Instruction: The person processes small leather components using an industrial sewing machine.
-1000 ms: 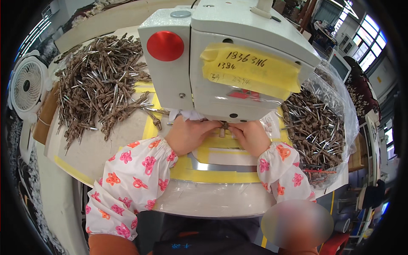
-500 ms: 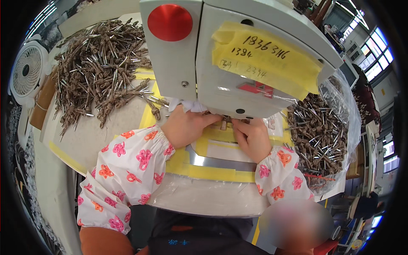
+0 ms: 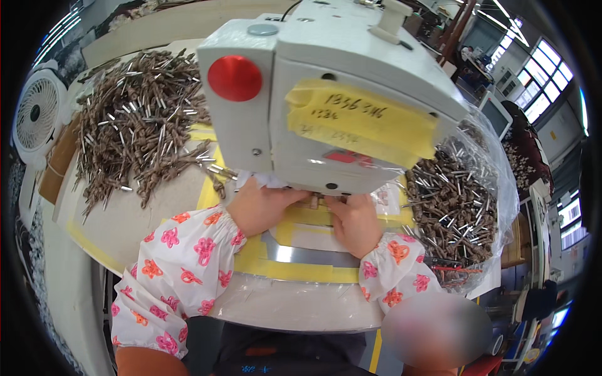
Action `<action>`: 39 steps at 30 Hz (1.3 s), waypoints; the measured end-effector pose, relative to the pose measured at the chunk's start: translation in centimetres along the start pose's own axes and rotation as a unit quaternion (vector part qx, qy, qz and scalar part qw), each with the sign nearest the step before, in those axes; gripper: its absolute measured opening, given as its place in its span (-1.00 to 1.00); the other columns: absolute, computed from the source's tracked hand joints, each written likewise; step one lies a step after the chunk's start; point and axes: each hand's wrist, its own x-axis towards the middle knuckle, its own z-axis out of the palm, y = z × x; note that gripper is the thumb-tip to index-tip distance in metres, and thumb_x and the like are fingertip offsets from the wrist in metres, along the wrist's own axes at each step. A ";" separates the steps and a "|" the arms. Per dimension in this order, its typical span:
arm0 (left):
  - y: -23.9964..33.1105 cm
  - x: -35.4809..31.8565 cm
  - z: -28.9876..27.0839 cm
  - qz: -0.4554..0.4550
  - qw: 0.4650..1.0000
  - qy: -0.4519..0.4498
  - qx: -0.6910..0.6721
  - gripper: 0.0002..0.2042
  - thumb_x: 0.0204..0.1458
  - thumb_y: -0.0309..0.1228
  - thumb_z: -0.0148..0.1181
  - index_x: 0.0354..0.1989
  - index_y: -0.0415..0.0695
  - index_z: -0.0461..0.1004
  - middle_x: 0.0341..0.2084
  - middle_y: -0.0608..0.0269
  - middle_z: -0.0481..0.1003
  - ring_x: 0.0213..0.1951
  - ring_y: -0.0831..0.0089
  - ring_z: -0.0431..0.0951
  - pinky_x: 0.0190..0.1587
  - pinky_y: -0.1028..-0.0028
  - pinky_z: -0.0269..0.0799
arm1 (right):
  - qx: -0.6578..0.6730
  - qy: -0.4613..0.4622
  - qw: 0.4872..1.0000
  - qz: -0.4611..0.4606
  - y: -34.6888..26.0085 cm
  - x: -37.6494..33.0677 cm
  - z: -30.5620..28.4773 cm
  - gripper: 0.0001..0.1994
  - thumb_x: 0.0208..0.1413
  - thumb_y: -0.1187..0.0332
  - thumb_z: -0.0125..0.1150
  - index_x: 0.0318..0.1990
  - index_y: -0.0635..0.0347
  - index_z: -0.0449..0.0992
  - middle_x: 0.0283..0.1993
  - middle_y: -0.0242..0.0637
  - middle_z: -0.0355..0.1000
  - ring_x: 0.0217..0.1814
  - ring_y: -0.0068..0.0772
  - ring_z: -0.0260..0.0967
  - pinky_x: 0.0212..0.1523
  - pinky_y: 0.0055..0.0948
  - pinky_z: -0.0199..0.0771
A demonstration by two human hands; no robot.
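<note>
Both of my hands work at the base of a white sewing machine [image 3: 351, 150], under its head. My left hand [image 3: 260, 207] is closed, its index finger and thumb reaching toward the needle area, with white cloth beside its knuckles. My right hand [image 3: 359, 225] faces it from the other side, fingers bent and pressed together. Between the fingertips a little brownish material shows, too small and covered to name. The machine head hides the needle and part of the fingertips. Yellow tape [image 3: 313, 271] and a metal strip [image 3: 307, 255] lie on the bed before my hands.
A large heap of brown knotted cords with metal tips [image 3: 141, 119] covers the table's left side. More such cords [image 3: 451, 207] lie in a clear plastic bag [image 3: 505, 188] at right. A white fan [image 3: 39, 114] stands far left. Yellow tape [image 3: 364, 122] sticks to the machine head.
The whole view has shifted, so the machine and hands sit lower and farther left in the picture. Both hands keep about the same place at the machine.
</note>
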 end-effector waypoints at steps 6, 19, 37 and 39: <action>-0.7 -0.2 0.7 -0.048 0.996 -0.068 -0.024 -0.70 -0.17 -0.63 0.02 -0.27 -0.06 0.56 -0.29 0.03 0.53 -0.21 0.10 0.53 -0.16 0.30 0.43 | 0.018 0.025 0.997 0.067 0.6 -0.4 3.1 -0.78 -0.19 0.50 0.04 -0.31 0.30 0.48 -0.24 -0.15 0.32 -0.13 -0.14 0.31 -0.06 -0.23 0.26; -0.2 0.5 0.3 -0.089 0.987 -0.120 -0.056 -0.70 -0.10 -0.70 -0.11 -0.21 -0.23 0.48 -0.29 -0.06 0.40 -0.21 0.01 0.45 -0.17 0.26 0.36 | -0.116 0.128 0.984 0.049 0.4 0.4 6.0 -0.83 -0.19 0.45 0.07 -0.45 0.35 0.52 -0.38 -0.24 0.34 -0.27 -0.29 0.27 -0.18 -0.36 0.19; 1.2 0.7 -0.9 -0.055 0.991 -0.112 -0.040 -0.69 -0.07 -0.66 -0.10 -0.18 -0.18 0.48 -0.30 -0.07 0.42 -0.22 -0.03 0.45 -0.20 0.22 0.36 | -0.070 0.059 0.995 0.049 0.5 0.7 6.1 -0.83 -0.27 0.36 0.12 -0.53 0.25 0.56 -0.34 -0.24 0.38 -0.22 -0.27 0.32 -0.15 -0.34 0.22; 0.9 0.3 -1.4 -0.073 0.990 -0.114 -0.029 -0.70 -0.07 -0.66 -0.10 -0.18 -0.19 0.48 -0.29 -0.08 0.42 -0.22 -0.03 0.45 -0.19 0.22 0.36 | -0.049 0.065 0.996 0.036 0.2 1.3 6.2 -0.84 -0.27 0.36 0.12 -0.54 0.25 0.55 -0.33 -0.24 0.38 -0.22 -0.28 0.33 -0.16 -0.34 0.22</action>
